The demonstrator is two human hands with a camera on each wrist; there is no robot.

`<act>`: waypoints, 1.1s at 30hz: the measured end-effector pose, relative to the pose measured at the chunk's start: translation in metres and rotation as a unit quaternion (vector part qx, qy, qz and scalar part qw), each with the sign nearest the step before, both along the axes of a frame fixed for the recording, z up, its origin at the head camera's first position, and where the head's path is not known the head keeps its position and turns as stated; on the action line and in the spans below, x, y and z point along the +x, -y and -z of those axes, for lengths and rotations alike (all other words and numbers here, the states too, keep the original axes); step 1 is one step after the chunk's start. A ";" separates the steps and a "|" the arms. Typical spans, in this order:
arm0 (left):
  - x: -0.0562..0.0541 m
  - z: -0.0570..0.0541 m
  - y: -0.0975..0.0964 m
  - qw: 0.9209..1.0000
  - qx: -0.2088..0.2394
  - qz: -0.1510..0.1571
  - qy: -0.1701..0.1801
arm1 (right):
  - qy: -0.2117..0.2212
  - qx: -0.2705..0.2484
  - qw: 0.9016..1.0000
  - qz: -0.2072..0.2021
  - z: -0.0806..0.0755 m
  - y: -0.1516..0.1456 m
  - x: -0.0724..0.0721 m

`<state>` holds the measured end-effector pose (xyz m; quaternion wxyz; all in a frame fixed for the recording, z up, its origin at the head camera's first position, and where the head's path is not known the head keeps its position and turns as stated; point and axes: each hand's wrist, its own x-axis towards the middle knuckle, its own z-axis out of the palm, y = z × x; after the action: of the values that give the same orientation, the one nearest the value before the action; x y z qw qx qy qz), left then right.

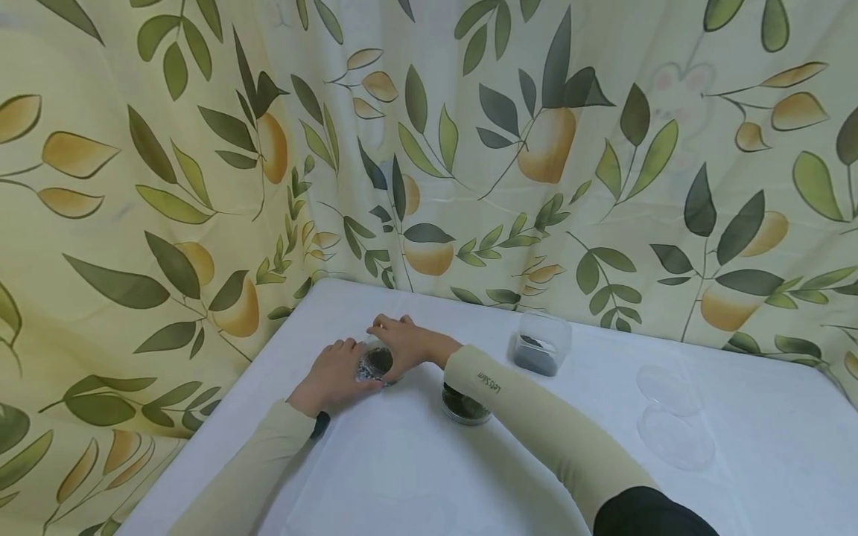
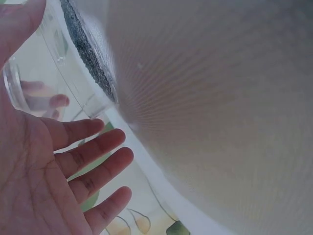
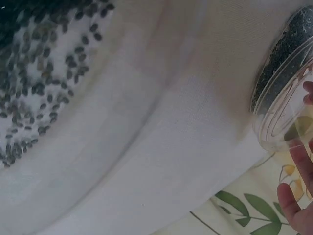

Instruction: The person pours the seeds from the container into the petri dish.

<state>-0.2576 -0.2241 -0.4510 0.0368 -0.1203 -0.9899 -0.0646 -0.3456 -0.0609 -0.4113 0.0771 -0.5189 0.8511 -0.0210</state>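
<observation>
Both hands are at a clear round plastic jar (image 1: 375, 362) with dark grainy contents, toward the left of the table. My left hand (image 1: 333, 378) holds its left side, thumb on the near side; in the left wrist view the other fingers (image 2: 105, 169) stretch out beside its wall. From the right, my right hand (image 1: 405, 350) arches over the jar's top, thumb and fingers spread around the rim. Fingertips (image 3: 296, 152) lie right at the clear rim in the right wrist view. A second round container (image 1: 465, 408) with dark contents sits partly hidden under my right forearm.
A clear square box (image 1: 539, 350) with dark contents stands behind my right forearm. Two clear round lids (image 1: 675, 438) lie at the right on the white table (image 1: 570, 491). Small dark seeds (image 3: 46, 73) show close up in the right wrist view. A leaf-patterned curtain (image 1: 469, 149) borders the table.
</observation>
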 end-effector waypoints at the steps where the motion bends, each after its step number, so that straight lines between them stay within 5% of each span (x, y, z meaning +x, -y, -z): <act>1: 0.000 0.000 0.000 1.000 -0.002 -0.001 -0.004 | 0.003 0.001 1.000 0.003 0.000 0.000 0.001; 12: 0.003 0.000 0.002 1.000 -0.012 -0.005 -0.028 | -0.012 0.032 0.999 -0.007 0.001 0.005 0.006; 33: 0.004 0.001 0.001 1.000 -0.009 -0.008 -0.011 | -0.003 0.053 0.998 -0.020 0.007 0.007 0.007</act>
<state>-0.2540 -0.2250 -0.4520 0.0472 -0.1139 -0.9909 -0.0537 -0.3389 -0.0677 -0.4180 0.1024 -0.5310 0.8407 0.0277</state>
